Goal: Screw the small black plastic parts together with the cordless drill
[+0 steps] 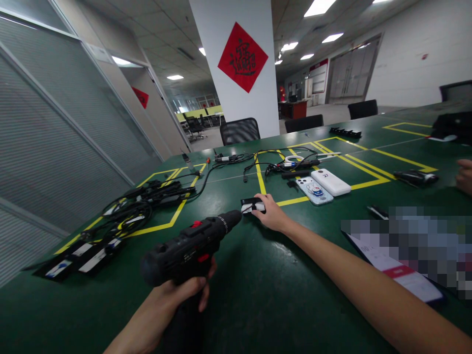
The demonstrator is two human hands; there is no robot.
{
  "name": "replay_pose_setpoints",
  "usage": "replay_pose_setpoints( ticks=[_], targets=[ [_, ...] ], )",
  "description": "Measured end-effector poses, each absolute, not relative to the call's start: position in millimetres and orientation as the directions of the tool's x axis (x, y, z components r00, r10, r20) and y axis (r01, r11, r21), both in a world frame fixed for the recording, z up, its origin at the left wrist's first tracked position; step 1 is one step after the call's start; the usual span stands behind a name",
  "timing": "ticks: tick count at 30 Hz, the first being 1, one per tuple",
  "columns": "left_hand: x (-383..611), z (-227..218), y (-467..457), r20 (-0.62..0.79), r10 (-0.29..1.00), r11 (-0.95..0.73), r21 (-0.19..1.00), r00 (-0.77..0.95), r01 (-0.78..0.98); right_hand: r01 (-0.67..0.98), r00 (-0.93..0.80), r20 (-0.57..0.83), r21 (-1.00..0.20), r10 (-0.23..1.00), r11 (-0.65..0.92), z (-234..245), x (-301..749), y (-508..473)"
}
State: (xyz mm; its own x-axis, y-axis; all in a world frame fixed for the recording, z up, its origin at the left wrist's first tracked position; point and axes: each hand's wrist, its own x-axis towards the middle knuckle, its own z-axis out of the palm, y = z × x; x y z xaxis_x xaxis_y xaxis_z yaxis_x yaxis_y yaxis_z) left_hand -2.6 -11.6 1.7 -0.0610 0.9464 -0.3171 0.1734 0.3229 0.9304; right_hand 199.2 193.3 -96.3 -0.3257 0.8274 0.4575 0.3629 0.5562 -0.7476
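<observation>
My left hand (180, 295) is wrapped round the grip of a black cordless drill (184, 253) with red buttons. The drill points right and slightly away from me, its chuck close to a small black-and-white piece (248, 207) on the green table (236, 295). Whether the drill tip touches that piece, I cannot tell. From the right, my right hand (272, 212) grips the same piece, thumb in front and fingers over its top. The piece's exact kind is unclear, and its right end is hidden by my fingers.
Tangled black cables (147, 199) and flat black pieces with white labels (98, 256) lie at left. A phone (314, 191), a white power bank (331, 182) and more cables (291, 164) lie beyond my right hand. Another person's hand (464, 176) shows at the right edge.
</observation>
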Motion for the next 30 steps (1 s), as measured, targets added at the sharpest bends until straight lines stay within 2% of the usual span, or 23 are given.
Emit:
replay_pose_setpoints(
  ticks=[6, 14, 21, 30],
  targets=[
    [-2.5, 2.4, -10.8, -0.330, 0.942, 0.334, 0.917, -0.057, 0.219, 0.375, -0.325, 0.449, -0.747, 0.832, 0.550, -96.3, 198.7, 193.5],
    [-3.3, 0.9, -10.8, -0.317, 0.945, 0.327, 0.923, -0.081, 0.201, 0.382, -0.333, 0.486, -0.714, 0.808, 0.587, -95.2, 199.0, 192.3],
    [-8.1, -1.3, -10.5, -0.347, 0.937, 0.348, 0.916, -0.040, 0.200, 0.392, -0.349, 0.465, -0.716, 0.814, 0.577, -96.1, 200.0, 194.5],
    [-2.7, 1.4, -10.8, -0.337, 0.939, 0.345, 0.916, -0.072, 0.207, 0.388, -0.337, 0.473, -0.718, 0.814, 0.578, -94.9, 199.7, 192.6]
  ],
)
